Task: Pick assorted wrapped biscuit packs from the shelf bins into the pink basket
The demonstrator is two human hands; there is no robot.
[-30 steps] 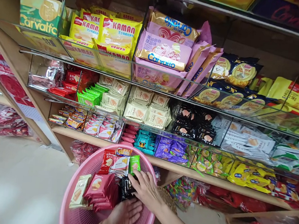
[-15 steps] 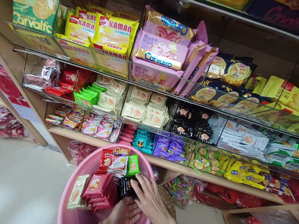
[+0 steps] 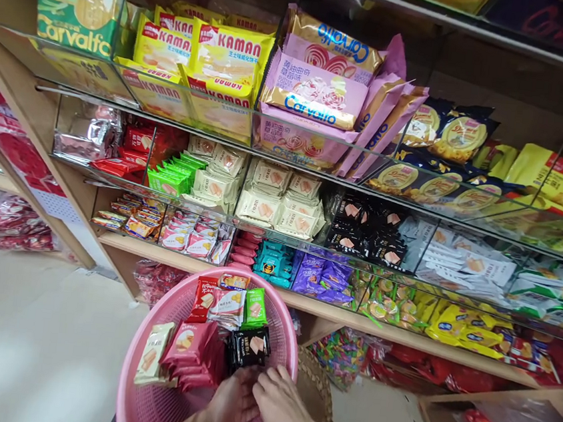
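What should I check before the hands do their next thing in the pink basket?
1. Basket sits upright: ok.
2. Black packets lie inside the basket: ok.
3. Left hand is right at the black packets: ok.
4. Right hand has a grip on something: cannot tell.
5. Green packet is clear of both hands: ok.

Before me, wooden shelving (image 3: 156,252) in several tiers, each fronted by clear panels (image 3: 288,146). Pale smooth floor (image 3: 20,345) at my left. Light even and soft.
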